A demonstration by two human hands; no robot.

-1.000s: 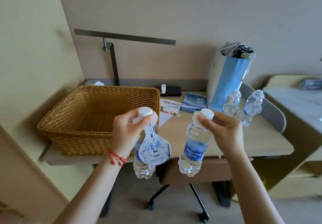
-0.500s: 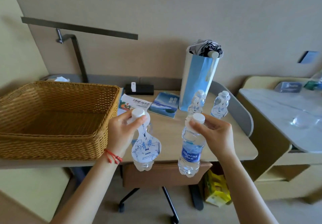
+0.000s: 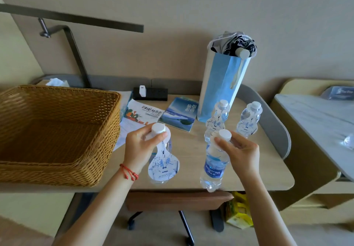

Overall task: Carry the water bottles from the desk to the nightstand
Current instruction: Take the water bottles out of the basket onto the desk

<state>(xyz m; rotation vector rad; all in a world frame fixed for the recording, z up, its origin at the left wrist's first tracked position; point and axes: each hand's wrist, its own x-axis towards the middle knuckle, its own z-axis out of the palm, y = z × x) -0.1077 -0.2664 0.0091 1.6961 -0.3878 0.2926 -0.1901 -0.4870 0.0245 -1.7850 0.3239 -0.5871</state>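
Note:
My left hand [image 3: 138, 148] grips the neck of a clear water bottle with a white hang tag [image 3: 163, 166], white cap up, held over the desk's front edge. My right hand [image 3: 240, 153] grips the neck of a clear bottle with a blue Aquafina label [image 3: 212, 171], also hanging upright above the desk's front. Behind them two more tagged water bottles [image 3: 217, 120] [image 3: 249, 120] stand on the wooden desk [image 3: 268, 169], near its right end.
A large wicker basket [image 3: 57, 130] fills the desk's left side under a dark lamp arm [image 3: 72, 40]. A tall blue paper bag [image 3: 224, 84], booklets [image 3: 179, 115] and a black power strip [image 3: 150, 93] lie behind. A marble-topped counter [image 3: 321, 123] stands to the right; a chair is under the desk.
The view has shifted right and closer to the desk. Both hands still hold their bottles by the neck, now over the desktop's front rather than below its edge.

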